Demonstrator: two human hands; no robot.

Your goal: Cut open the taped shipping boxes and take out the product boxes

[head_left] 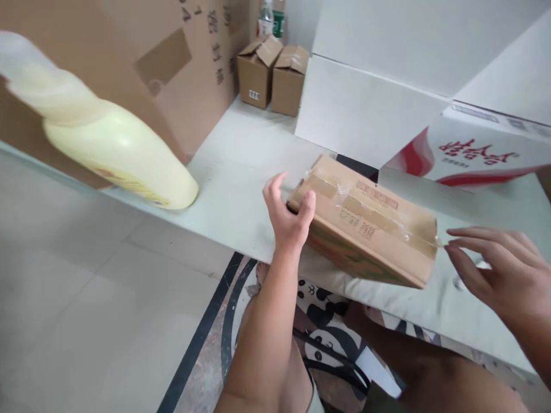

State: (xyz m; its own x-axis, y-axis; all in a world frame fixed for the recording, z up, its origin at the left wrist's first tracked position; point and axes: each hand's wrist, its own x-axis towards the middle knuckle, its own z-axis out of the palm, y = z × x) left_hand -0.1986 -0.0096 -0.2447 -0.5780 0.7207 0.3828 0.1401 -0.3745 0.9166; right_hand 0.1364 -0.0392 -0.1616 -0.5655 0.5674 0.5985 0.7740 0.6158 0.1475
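Note:
A brown cardboard box [379,246] with printed characters lies tilted near the front edge of the table [235,212]. Clear packing tape [374,213] runs along its top, wrinkled in places. My left hand [289,215] grips the box's left end, thumb on the top face and fingers around the far side. At the right end, my right hand [499,267] pinches the loose tape end between thumb and fingertips. The underside of the box is hidden.
A pale yellow bottle [124,149] stands at the left, before a large carton [107,57]. Two small boxes [288,83] and plastic bottles [272,20] are at the back. White cartons [370,103] and a red-and-white carton [477,152] stand behind the box.

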